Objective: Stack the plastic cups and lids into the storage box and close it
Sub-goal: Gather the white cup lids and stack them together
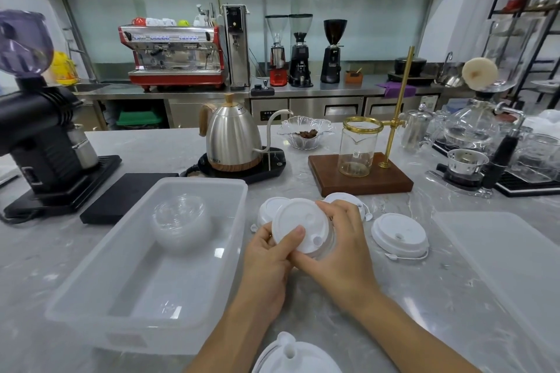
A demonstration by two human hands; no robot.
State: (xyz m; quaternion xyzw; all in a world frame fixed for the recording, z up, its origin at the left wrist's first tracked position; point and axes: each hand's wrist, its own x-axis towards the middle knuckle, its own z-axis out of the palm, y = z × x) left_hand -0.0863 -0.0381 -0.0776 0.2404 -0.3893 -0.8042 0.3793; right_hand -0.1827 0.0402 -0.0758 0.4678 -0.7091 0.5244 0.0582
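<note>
Lid (300,225) held in both hands above counter, box (145,254) just left of them.
Left hand (268,254) thumb on top, right hand (342,239) fingers curled round rim; loose lids (399,235) right of fingers.

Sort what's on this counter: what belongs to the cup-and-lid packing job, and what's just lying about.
Job: storage box, clear lids inside it, white lid held by left hand and right hand, loose white lids, box cover.

Lying about: kettle, grinder, glass carafe, glass bowl.
</note>
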